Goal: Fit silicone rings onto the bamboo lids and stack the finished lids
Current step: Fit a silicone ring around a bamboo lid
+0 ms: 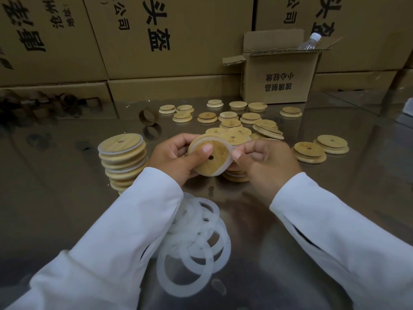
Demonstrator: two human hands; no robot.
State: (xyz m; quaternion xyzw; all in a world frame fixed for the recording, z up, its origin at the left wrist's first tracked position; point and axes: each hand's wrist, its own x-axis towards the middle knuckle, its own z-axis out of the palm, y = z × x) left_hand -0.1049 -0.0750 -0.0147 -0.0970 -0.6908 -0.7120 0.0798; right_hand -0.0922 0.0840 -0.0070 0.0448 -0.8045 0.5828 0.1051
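We log stacked cartons (pixel 178 41) far back, small open box (pixel 279 83) far right holding a bottle (pixel 311 42), cardboard tube ring (pixel 153 118) far left, on a steel table (pixel 67 209).

Your glossy, mirror-like metal worktop (pixel 67 209) reflects matt brown cardboard cartons (pixel 178 41) behind the lid (pixel 218 163), pale matt wood with visible grain. Nearer you than the lid, rings (pixel 161 267) look milky, translucent, smooth; sleeves (pixel 111 242) are white cloth.

2 hands are counted: left hand (pixel 176 156) & right hand (pixel 266 162). 1 held lid (pixel 210 156) is seen. Approx. 7 lids are counted in the stack (pixel 123 159), approx. 20 loose lids (pixel 291 111) beyond; exact nos. can't be told. Min. 6 rings (pixel 196 242), 1 open box (pixel 279 79) & 1 bottle (pixel 310 42) are counted.
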